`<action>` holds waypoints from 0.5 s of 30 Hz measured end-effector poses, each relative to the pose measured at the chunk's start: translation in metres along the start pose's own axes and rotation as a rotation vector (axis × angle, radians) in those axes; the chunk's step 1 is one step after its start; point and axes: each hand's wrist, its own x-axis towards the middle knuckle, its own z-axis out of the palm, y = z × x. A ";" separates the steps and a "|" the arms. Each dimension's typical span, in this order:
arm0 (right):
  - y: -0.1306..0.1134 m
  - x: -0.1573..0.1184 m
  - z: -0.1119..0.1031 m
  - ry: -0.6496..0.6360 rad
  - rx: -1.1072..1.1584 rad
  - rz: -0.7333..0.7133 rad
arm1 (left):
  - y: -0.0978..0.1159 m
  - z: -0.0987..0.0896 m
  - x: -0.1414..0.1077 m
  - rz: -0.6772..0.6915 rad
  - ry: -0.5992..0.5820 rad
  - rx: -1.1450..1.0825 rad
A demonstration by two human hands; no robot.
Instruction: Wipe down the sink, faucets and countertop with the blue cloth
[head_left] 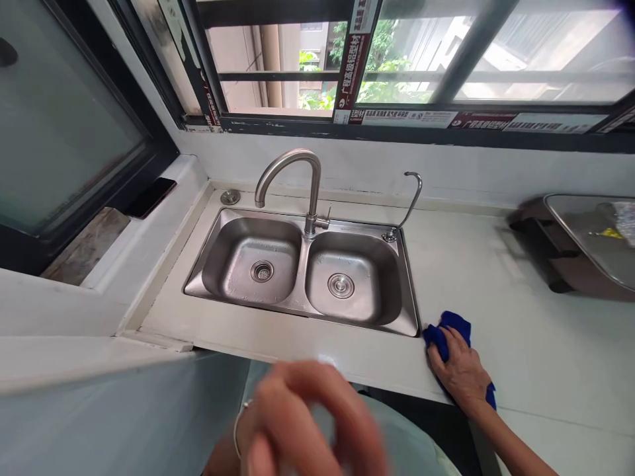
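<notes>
My right hand (461,370) presses on a blue cloth (459,324), its fingers bent round the folds. The cloth lies on the white countertop (367,350) just beyond the sink's near right corner, and part of it shows beneath my wrist. Close to the camera at the bottom centre, my left hand (310,423) is raised and blurred. Its fingers are loosely curved with a gap between them, and no object shows in it. Behind it is the double-bowl steel sink (301,291), with drops of water in its bowls.
A curved faucet (313,178) rises behind the sink, with a thin metal spout (415,198) to its right. A round metal stopper (230,197) sits at the back left. An appliance with a glass lid (590,244) stands far right. A dark phone (151,197) rests on the left sill.
</notes>
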 end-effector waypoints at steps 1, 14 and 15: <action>-0.006 -0.003 0.000 -0.014 0.002 -0.031 | -0.014 -0.012 0.017 0.027 0.010 -0.031; -0.134 0.015 -0.016 -0.263 0.321 -0.514 | -0.217 -0.144 -0.016 -0.312 0.459 0.862; -0.148 0.017 -0.018 -0.289 0.350 -0.539 | -0.220 -0.142 -0.016 -0.307 0.480 0.898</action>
